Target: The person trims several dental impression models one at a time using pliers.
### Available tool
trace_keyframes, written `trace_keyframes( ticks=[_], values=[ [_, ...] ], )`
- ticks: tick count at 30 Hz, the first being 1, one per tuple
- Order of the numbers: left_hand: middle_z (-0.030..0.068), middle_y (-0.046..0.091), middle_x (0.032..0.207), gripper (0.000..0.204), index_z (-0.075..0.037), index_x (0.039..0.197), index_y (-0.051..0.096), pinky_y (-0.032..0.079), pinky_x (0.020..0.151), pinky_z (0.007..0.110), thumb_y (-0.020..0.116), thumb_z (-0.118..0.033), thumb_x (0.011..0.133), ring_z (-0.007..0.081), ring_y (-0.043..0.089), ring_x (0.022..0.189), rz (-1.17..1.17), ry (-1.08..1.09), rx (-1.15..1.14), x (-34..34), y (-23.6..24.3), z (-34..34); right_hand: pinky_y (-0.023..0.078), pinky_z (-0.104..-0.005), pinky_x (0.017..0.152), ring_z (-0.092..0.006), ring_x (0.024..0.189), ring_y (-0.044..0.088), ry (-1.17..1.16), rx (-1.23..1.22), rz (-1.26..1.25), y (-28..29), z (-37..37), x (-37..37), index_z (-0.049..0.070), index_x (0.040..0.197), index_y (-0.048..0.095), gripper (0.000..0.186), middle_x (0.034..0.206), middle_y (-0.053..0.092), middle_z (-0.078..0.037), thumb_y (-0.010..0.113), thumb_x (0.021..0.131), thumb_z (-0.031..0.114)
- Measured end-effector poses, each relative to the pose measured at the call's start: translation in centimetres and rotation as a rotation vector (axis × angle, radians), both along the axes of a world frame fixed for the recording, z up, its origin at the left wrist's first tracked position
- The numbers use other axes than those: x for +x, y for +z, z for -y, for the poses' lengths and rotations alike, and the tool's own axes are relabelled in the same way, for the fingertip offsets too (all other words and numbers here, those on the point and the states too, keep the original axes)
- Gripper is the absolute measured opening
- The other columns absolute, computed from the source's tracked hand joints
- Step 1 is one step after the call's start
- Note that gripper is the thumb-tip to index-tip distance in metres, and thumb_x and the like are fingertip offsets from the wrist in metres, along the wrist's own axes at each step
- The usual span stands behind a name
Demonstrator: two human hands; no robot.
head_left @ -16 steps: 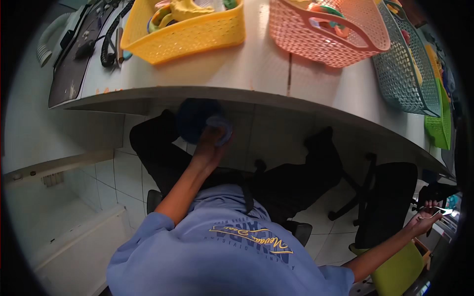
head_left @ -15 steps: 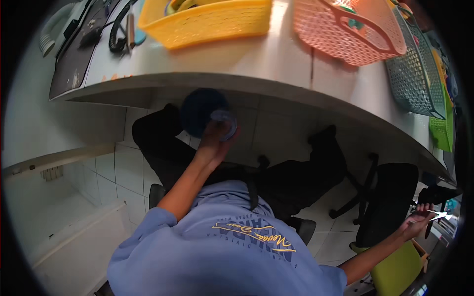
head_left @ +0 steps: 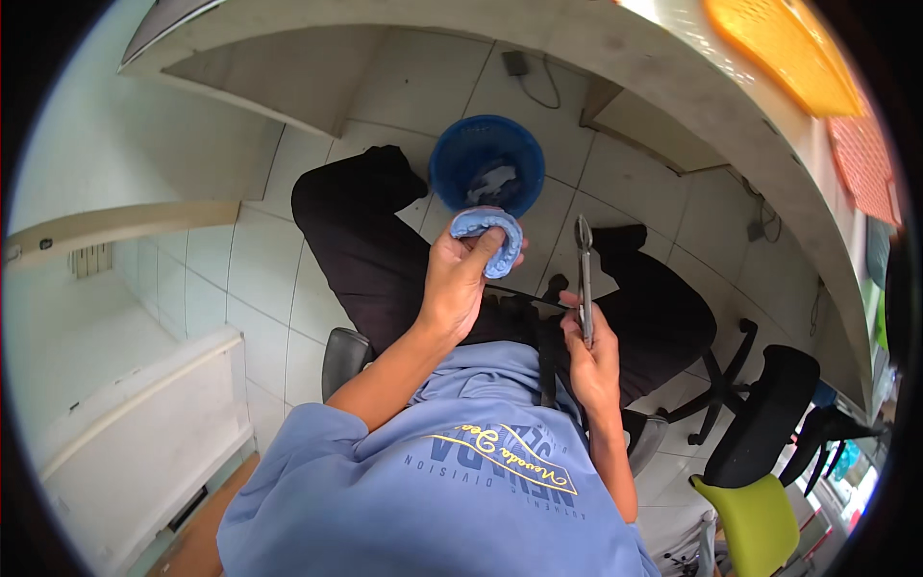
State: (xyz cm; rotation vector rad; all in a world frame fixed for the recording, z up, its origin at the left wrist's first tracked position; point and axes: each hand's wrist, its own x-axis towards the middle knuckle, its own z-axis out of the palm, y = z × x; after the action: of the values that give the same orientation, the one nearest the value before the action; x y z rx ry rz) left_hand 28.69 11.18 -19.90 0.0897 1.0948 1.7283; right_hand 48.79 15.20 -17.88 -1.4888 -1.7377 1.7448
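Now my right hand, back from my far right, grips metal pliers upright at three o'clock of the blue dental cast my left hand clasps above the blue bin.

The horseshoe-shaped mould looks matt, pale blue and slightly rough — like set putty. The pliers are bare grey metal with a dull sheen, and the blue bin below is ribbed plastic — the floor tiles smooth, faintly glossy.

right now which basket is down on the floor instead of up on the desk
The round blue plastic basket, on the tiled floor under the desk beyond the left hand. The orange mesh basket and pink mesh basket sit on the white desk.
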Motion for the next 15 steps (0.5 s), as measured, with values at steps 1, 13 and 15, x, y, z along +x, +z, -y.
trace_keyframes(
  ticks=[1,13,15],
  values=[
    [0.0148,0.068,0.112,0.031,0.003,0.120,0.058,0.056,0.087,0.032,0.069,-0.013,0.096,0.0200,0.068,0.098,-0.002,0.016,-0.009,-0.2,0.0,0.3,0.045,-0.0277,0.073,-0.0143,0.074,0.051,0.016,-0.009,-0.002,0.1,-0.1,-0.8,-0.001,0.124,0.060,0.029,0.085,0.056,-0.007,0.056,0.096,0.004],
    [0.0122,0.070,0.104,0.029,0.006,0.119,0.062,0.055,0.086,0.030,0.070,-0.004,0.093,0.0151,0.067,0.094,-0.128,0.159,-0.064,-1.7,-1.4,2.6,0.047,-0.0427,0.078,-0.0357,0.085,0.056,0.488,0.262,0.135,-0.7,-1.1,-3.8,-0.001,0.142,0.047,0.054,0.095,0.050,-0.020,0.054,0.089,-0.004],
    [0.0116,0.070,0.104,0.027,0.006,0.117,0.064,0.055,0.086,0.029,0.070,-0.003,0.093,0.0148,0.067,0.094,-0.167,0.154,-0.077,-2.1,-1.5,2.8,0.047,-0.0442,0.076,-0.0384,0.085,0.057,0.492,0.263,0.117,-0.7,-1.3,-4.3,-0.001,0.139,0.049,0.050,0.097,0.052,-0.022,0.055,0.089,-0.003]
  ],
)
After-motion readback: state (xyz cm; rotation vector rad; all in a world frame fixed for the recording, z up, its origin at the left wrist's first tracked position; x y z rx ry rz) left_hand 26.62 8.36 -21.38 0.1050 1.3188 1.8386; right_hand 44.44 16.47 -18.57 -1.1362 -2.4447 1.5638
